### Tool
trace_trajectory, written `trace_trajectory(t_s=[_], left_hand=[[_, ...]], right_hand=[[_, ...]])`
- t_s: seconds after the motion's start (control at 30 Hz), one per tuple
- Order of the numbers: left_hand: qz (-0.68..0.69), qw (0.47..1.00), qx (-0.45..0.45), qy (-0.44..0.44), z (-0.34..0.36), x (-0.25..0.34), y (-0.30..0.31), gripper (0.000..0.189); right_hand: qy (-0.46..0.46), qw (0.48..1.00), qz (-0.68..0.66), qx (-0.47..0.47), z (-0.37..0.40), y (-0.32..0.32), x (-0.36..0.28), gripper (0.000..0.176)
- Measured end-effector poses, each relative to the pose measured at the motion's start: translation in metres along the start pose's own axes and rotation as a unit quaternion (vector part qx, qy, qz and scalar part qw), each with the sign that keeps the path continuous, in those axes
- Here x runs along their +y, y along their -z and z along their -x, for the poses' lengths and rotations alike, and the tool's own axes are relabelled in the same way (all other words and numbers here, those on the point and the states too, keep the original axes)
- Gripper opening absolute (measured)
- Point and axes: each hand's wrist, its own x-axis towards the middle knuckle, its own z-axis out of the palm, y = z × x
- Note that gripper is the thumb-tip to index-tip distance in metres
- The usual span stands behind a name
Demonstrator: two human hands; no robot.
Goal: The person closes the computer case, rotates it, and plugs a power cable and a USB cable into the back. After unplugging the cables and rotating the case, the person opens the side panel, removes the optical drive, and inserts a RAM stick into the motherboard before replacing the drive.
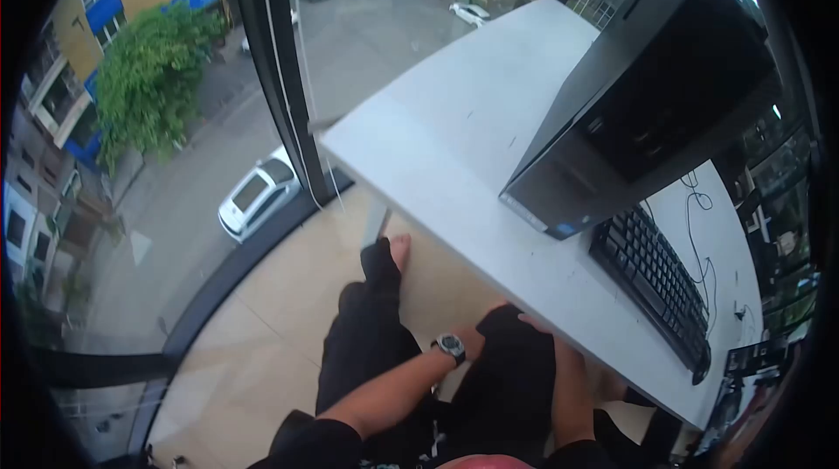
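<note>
Trousers point(367, 347), black cloth, under left hand point(474, 340)

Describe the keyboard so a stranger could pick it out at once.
Find the white desk beside the big window, with a black computer tower lying on it. Right by the tower's front end sits the keyboard: black too, but flat and long, covered in rows of keys, unlike the boxy tower.
</note>
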Motion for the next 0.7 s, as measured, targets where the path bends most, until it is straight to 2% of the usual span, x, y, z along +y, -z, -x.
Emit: trace_trajectory(t_s=[0.1,0.17,0.3,0.37,0.4,0.43,0.57,0.7], left_hand=[[0.025,0.999,-0.032,0.006,0.003,-0.002,0.003,0.033],[0.059,0.997,-0.017,-0.039,0.010,0.007,0.010,0.024],[0.025,0.997,-0.057,-0.042,-0.017,0.003,-0.001,0.026],[0.041,0.991,-0.015,-0.128,-0.033,-0.002,0.000,0.027],[-0.020,0.991,-0.088,-0.102,-0.048,0.001,0.008,0.044],[-0.038,0.989,-0.093,-0.106,-0.060,0.001,0.016,0.044],[-0.009,0.986,0.006,-0.167,-0.055,0.015,0.096,0.044],[0.002,0.975,0.079,-0.209,-0.014,0.040,0.157,0.044]], right_hand=[[-0.002,1.000,-0.007,0.024,0.021,0.003,-0.004,0.048],[-0.007,0.999,-0.017,0.036,0.035,0.003,-0.001,0.048],[-0.016,0.998,-0.037,0.056,0.047,0.010,0.003,0.048],[-0.017,0.997,-0.044,0.065,0.046,0.017,0.002,0.048],[-0.015,0.996,-0.047,0.070,0.045,0.020,0.002,0.048],[-0.013,0.996,-0.050,0.077,0.044,0.025,0.002,0.048],[0.001,0.991,-0.070,0.113,0.043,0.042,0.006,0.048],[0.017,0.984,-0.094,0.150,0.050,0.057,0.007,0.049]])
